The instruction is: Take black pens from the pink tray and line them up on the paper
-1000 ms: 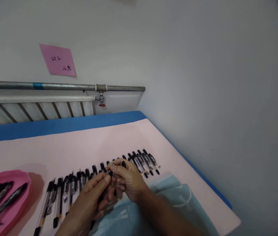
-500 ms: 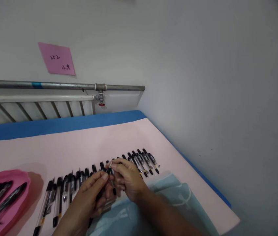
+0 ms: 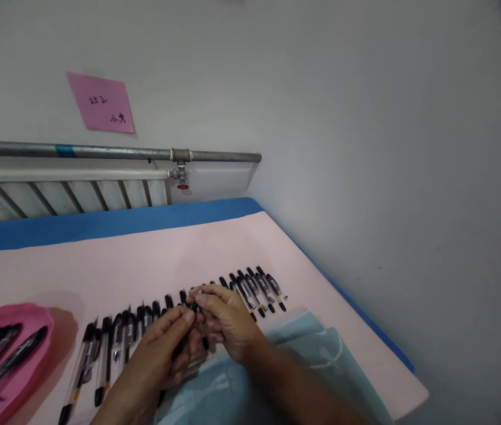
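My left hand (image 3: 166, 342) pinches a dark pen (image 3: 194, 307) between thumb and forefinger. My right hand (image 3: 228, 316) has its thumb and fingers closed at the upper end of that same pen, so the two hands meet there. Most of the pen is hidden by my fingers. Behind and to both sides of my hands lies a row of disassembled-looking pens (image 3: 107, 354), with black caps, clear barrels and black ends. The row runs on to the right, where several more pens (image 3: 259, 289) lie side by side.
A pink dish (image 3: 40, 313) holding several black pens stands at the left. Light blue cloth (image 3: 312, 348) lies below my right forearm. The pink tabletop covering (image 3: 144, 254) has a blue border (image 3: 100, 224). Behind are a radiator (image 3: 82, 195), a pipe (image 3: 122, 152) and a pink note (image 3: 102, 106).
My hands stay together on the pen. The pale tip that showed between my fingers is now mostly covered by my right fingers. The view has shifted slightly.
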Available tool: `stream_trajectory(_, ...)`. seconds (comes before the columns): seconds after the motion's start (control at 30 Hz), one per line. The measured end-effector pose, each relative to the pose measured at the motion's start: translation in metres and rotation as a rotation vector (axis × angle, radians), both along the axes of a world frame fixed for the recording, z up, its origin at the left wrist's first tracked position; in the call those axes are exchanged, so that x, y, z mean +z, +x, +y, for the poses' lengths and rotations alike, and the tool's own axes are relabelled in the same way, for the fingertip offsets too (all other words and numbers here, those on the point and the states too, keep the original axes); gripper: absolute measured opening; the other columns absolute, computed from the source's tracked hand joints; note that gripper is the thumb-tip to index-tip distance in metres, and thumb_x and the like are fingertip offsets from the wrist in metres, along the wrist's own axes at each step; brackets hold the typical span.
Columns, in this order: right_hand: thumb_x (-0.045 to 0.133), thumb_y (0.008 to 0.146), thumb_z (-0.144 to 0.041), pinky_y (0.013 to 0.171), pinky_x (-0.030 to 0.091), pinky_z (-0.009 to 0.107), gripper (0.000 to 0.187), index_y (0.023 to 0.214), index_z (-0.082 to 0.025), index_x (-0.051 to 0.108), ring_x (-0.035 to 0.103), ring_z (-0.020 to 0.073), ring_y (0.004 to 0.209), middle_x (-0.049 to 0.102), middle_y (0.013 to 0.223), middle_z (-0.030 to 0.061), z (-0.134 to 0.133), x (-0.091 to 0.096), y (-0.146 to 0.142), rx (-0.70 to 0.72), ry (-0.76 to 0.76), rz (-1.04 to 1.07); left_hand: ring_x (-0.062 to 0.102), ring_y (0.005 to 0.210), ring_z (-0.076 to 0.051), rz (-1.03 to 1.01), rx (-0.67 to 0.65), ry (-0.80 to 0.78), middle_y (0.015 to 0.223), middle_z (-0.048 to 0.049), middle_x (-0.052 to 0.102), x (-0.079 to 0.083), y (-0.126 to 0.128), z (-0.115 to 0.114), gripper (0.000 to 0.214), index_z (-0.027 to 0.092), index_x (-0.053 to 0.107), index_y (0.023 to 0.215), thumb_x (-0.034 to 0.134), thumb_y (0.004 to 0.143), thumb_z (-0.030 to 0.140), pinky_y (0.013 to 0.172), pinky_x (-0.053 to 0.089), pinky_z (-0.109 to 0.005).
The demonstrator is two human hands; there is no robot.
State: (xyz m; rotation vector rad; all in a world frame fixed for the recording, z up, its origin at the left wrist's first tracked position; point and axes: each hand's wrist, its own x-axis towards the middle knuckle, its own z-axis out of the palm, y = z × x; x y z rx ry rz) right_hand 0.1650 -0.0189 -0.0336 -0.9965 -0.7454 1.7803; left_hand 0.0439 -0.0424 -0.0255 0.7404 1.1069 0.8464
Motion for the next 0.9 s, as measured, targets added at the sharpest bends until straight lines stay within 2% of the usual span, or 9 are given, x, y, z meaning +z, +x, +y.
stream_trajectory(0.17, 0.070, 0.061, -0.026, 0.033, 0.015, 0.015, 0.021, 0.069, -0.016, 0.053, 0.032, 0.0014, 0.034, 0.050, 0.049, -0.0068, -0.001, 0.000, -0.002, -0.088, -0.006, 0.002, 0.020, 0.027, 0.002, -0.021, -0.039, -0.030, 0.045, 0.0067, 0.050, 0.000, 0.000, 0.000, 0.033, 0.017, 0.053, 0.070, 0.063, 0.065, 0.048, 0.030, 0.009, -0.011)
stream_trajectory(0.37, 0.065, 0.066, -0.030, 0.032, 0.010, 0.016, 0.022, 0.080, -0.015, 0.060, 0.021, 0.0008, 0.033, 0.045, 0.045, -0.0074, 0.000, 0.001, 0.002, 0.058, 0.021, 0.054, 0.020, 0.027, 0.002, -0.068, -0.025, -0.074, 0.045, 0.0073, 0.050, 0.005, -0.002, 0.000, 0.037, 0.017, 0.055, 0.077, 0.064, 0.063, 0.050, 0.028, 0.010, -0.011)
stream_trajectory(0.57, 0.071, 0.060, -0.027, 0.032, 0.010, 0.016, 0.023, 0.069, -0.016, 0.053, 0.026, 0.0007, 0.033, 0.049, 0.049, -0.0073, 0.001, -0.001, 0.000, -0.066, 0.013, 0.042, 0.020, 0.027, 0.002, -0.066, -0.046, -0.070, 0.047, 0.0072, 0.050, 0.003, -0.003, 0.000, 0.033, 0.017, 0.054, 0.076, 0.062, 0.067, 0.048, 0.029, 0.010, -0.011)
stream_trajectory(0.7, 0.068, 0.063, -0.025, 0.031, 0.009, 0.016, 0.020, 0.074, -0.015, 0.055, 0.022, -0.0006, 0.034, 0.059, 0.069, -0.0023, 0.009, -0.002, 0.008, -0.142, 0.056, 0.144, 0.019, 0.029, 0.002, -0.054, -0.094, -0.109, 0.048, 0.0066, 0.050, 0.005, -0.003, -0.002, 0.034, 0.016, 0.056, 0.078, 0.063, 0.066, 0.048, 0.030, 0.008, -0.012)
stream_trajectory(0.8, 0.068, 0.064, -0.025, 0.031, 0.012, 0.015, 0.020, 0.074, -0.016, 0.053, 0.023, -0.0005, 0.036, 0.059, 0.073, -0.0023, 0.015, -0.001, 0.017, -0.264, 0.072, 0.184, 0.020, 0.029, 0.002, -0.040, -0.084, -0.126, 0.047, 0.0068, 0.049, 0.005, -0.003, -0.001, 0.033, 0.016, 0.057, 0.078, 0.065, 0.065, 0.046, 0.031, 0.007, -0.012)
stream_trajectory(0.9, 0.067, 0.063, -0.025, 0.031, 0.012, 0.015, 0.020, 0.074, -0.016, 0.052, 0.024, -0.0006, 0.035, 0.058, 0.071, -0.0025, 0.014, 0.000, 0.018, -0.234, 0.063, 0.129, 0.021, 0.029, 0.002, -0.057, -0.077, -0.113, 0.048, 0.0067, 0.049, 0.004, -0.005, 0.001, 0.035, 0.016, 0.057, 0.079, 0.063, 0.066, 0.048, 0.030, 0.009, -0.012)
